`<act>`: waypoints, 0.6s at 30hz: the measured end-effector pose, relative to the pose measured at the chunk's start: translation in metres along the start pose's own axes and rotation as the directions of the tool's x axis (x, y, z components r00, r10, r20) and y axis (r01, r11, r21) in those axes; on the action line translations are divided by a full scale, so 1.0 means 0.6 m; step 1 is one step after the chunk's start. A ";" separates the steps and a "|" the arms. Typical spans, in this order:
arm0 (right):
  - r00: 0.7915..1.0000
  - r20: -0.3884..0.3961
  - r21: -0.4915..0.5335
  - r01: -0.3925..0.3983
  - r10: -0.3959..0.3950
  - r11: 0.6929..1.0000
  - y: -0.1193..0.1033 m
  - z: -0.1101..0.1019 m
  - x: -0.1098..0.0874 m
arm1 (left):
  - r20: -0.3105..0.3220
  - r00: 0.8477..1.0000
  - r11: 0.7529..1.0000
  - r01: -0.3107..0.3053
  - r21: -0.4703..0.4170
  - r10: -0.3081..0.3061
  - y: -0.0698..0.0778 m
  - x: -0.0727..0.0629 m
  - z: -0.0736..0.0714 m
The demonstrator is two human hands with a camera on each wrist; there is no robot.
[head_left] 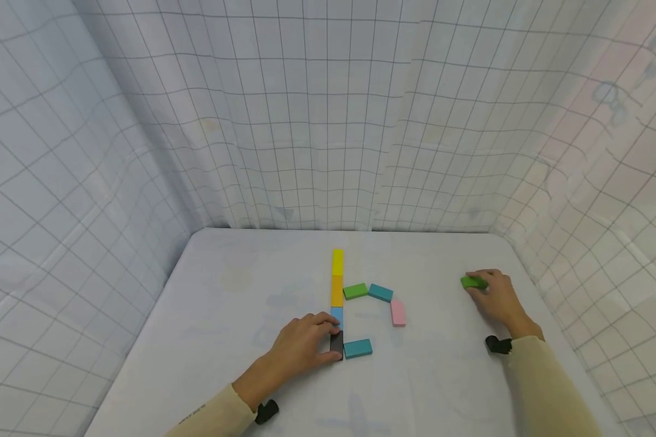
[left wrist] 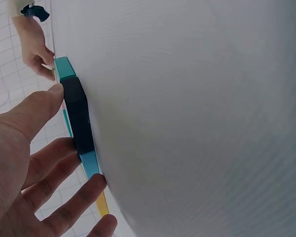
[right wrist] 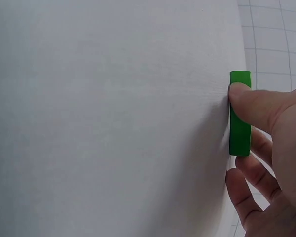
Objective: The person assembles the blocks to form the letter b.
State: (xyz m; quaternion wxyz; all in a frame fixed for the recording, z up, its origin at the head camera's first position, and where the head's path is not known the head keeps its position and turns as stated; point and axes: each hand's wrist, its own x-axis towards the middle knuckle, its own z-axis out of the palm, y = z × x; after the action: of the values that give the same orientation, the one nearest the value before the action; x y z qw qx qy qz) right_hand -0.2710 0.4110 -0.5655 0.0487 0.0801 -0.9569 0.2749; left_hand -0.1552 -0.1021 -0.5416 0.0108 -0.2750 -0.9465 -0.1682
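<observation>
My left hand (head_left: 302,346) holds a black block (head_left: 336,345) by its ends, thumb at the near end and index finger at the far end. That black block (left wrist: 78,113) lies on the table in line with a light blue block (head_left: 336,314), an orange block (head_left: 336,291) and a yellow block (head_left: 338,262). At the far right, my right hand (head_left: 497,298) pinches a green block (head_left: 470,282). In the right wrist view, the thumb presses one face of this green block (right wrist: 240,131), with the other fingers partly hidden behind it.
Right of the line, another green block (head_left: 355,291), a teal block (head_left: 380,292) and a pink block (head_left: 398,313) form a curve. A second teal block (head_left: 358,348) lies beside the black one. Checked white cloth (head_left: 328,152) walls surround the white table (head_left: 224,291).
</observation>
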 end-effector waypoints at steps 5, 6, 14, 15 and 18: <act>1.000 0.010 0.001 0.008 -0.008 1.000 0.005 0.001 -0.001 | 0.004 1.000 1.000 0.002 -0.004 -0.002 0.000 0.000 0.001; 1.000 0.013 0.002 0.005 -0.005 1.000 0.005 0.002 -0.001 | 0.005 1.000 1.000 0.002 -0.005 -0.002 0.000 0.000 0.001; 1.000 0.024 0.010 0.009 -0.009 1.000 0.001 0.003 -0.001 | 0.013 1.000 1.000 0.001 -0.011 -0.001 0.000 0.000 0.000; 1.000 0.023 0.011 0.010 -0.011 1.000 0.000 0.003 -0.001 | 0.012 1.000 1.000 -0.001 -0.011 0.001 0.000 0.000 0.000; 1.000 0.015 0.012 0.015 -0.015 1.000 -0.002 0.004 -0.002 | 0.009 1.000 1.000 -0.004 -0.011 0.005 0.000 0.000 0.000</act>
State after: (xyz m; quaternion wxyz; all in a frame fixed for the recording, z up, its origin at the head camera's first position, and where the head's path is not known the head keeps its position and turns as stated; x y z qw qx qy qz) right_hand -0.2698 0.4088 -0.5673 0.0432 0.0897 -0.9550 0.2793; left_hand -0.1550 -0.1024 -0.5415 0.0055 -0.2779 -0.9450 -0.1721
